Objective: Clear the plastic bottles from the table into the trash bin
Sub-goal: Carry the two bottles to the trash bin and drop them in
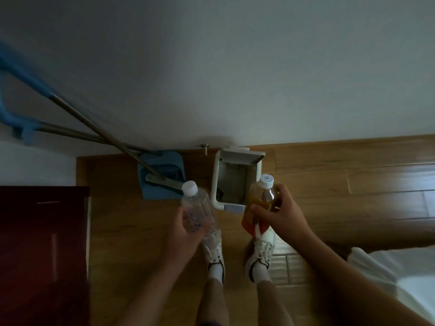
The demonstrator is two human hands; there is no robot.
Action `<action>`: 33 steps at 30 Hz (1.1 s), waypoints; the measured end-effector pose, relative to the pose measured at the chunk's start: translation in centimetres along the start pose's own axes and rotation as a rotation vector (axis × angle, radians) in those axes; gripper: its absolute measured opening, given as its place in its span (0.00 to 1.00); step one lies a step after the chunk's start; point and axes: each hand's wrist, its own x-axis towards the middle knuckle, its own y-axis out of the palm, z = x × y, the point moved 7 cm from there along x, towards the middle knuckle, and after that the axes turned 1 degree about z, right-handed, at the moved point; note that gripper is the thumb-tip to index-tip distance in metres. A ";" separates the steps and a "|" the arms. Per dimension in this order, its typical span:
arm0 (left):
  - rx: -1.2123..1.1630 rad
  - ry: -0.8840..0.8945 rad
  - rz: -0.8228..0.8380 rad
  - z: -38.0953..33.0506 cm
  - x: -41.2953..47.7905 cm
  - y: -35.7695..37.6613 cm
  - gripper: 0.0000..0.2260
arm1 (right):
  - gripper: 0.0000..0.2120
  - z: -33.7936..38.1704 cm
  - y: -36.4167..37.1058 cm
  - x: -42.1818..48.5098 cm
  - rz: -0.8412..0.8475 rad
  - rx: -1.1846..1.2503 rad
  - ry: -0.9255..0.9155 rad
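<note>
Left hand [186, 228]: fingers curled round the body of a clear bottle [197, 208], white cap up and tilted away, held above the wooden floor [122, 231] just left of the trash bin [217, 182]. Right hand [276, 211]: thumb and fingers wrapped round an amber bottle [261, 198] with a white cap and a red-orange label at its lower end, held just beside the right front corner of the bin, overlapping its rim in this view; touching or apart cannot be told. Both bottles off any table, neither inside the bin. Bin: white, rectangular, standing on the floor against the wall [211, 67], lid [240, 157] swung up at the far side, interior dim, a dark shape low at its left inner side, not identifiable. Left of the bin: blue dustpan [162, 175] on the floor, two metal handles [94, 123] with blue grips leaning from it up toward the left. Below the hands: two white sneakers [260, 252] with white socks, toes pointing toward the bin. Far left: dark red cabinet [42, 243]. Lower right: white fabric surface [404, 278], partly in view.
</note>
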 end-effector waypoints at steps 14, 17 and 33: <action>0.014 0.175 -0.068 3.6 15.2 7.5 0.31 | 0.27 -9.1 3.8 11.1 -0.159 0.129 -0.078; 0.048 0.197 -0.076 2.8 15.8 7.9 0.31 | 0.31 -8.9 3.8 11.9 -0.173 0.099 -0.067; 0.263 0.257 -0.021 6.5 20.2 12.9 0.25 | 0.32 -14.9 6.7 17.5 -0.125 -0.191 -0.120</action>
